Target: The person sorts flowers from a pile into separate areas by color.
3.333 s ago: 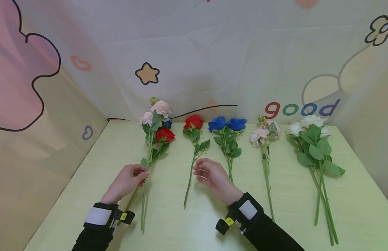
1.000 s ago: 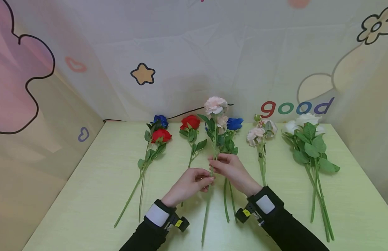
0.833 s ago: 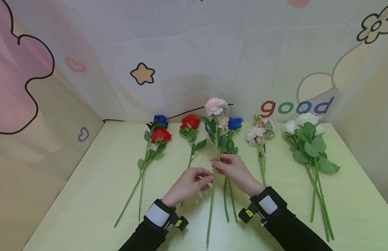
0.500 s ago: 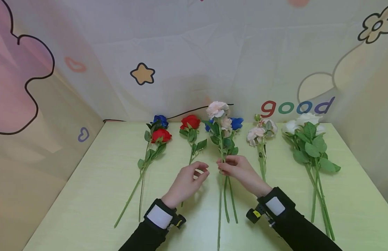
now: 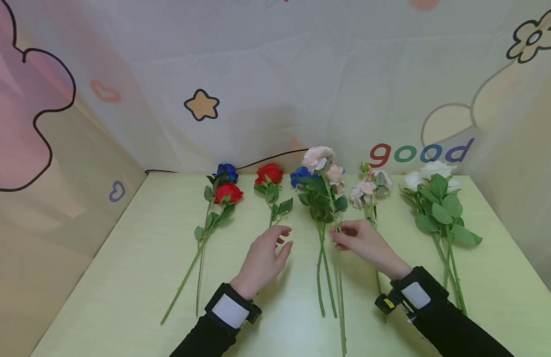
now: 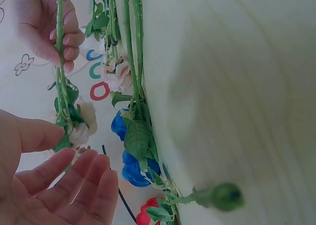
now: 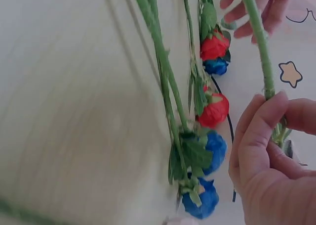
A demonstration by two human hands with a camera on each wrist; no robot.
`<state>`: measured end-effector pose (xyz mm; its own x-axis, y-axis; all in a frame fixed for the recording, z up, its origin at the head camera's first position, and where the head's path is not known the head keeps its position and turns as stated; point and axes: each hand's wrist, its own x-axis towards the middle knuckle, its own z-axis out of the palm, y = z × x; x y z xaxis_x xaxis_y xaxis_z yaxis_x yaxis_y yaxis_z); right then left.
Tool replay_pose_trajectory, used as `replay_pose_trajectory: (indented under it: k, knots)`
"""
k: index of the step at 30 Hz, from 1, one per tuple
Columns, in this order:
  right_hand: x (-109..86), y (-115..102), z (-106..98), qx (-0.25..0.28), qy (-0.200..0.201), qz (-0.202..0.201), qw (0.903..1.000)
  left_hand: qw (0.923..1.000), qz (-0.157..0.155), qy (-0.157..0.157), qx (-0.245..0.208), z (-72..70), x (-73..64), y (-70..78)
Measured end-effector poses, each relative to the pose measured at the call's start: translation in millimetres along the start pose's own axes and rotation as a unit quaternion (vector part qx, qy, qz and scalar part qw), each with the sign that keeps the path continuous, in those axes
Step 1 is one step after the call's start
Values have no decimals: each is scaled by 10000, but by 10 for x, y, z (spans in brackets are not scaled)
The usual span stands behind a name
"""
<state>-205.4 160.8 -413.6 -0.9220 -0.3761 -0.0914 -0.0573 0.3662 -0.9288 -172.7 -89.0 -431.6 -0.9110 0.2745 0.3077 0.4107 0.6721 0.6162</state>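
My right hand (image 5: 371, 245) pinches the green stem of a pale pink flower (image 5: 319, 158) between thumb and fingers. Its blooms lean upright over two blue roses (image 5: 302, 176) lying on the table, partly covering one of them. The long stem hangs down toward the near edge. The right wrist view shows the thumb and fingertips closed round that stem (image 7: 259, 47). My left hand (image 5: 262, 258) hovers to the left, fingers spread and holding nothing, just below a single red rose (image 5: 270, 173). In the left wrist view its palm (image 6: 64, 180) faces the pink blooms.
On the left lie a red rose (image 5: 228, 192) and a blue rose (image 5: 226, 172) with crossed stems. Another pale pink flower (image 5: 363, 192) lies behind my right hand, and white roses (image 5: 436, 171) farther right. A printed cloth backdrop (image 5: 266, 74) rises behind the table (image 5: 115, 277).
The pink flower was lifted from the left pile and passed from my left hand to my right. The right hand carries it rightward past the blue roses; the left has let go and opened.
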Motion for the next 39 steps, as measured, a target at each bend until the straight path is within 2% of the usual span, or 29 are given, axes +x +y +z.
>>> replay_pose_trajectory:
  k: [5, 10, 23, 30, 35, 39]
  knots:
    - [-64, -10, -194, -352, 195, -14, 9992, 10000, 20, 51, 84, -14, -13, -2]
    - [-102, 20, -395, -921, 327, 32, 9952, 9999, -34, 61, 116, -26, -27, -4]
    - [-161, 107, -812, -2286, 894, -58, 9694, 9995, 57, 155, 264, -38, -44, -31]
    - [-183, 131, -921, -2683, 1117, -35, 9568, 9995, 69, 136, 259, -45, -56, -32]
    - [-149, 170, -934, -2768, 1234, -52, 9530, 9996, 100, 125, 214, -43, -54, -29]
    - [-103, 240, -923, -2774, 1071, 34, 9548, 9997, 102, 91, 209, -37, -51, -29]
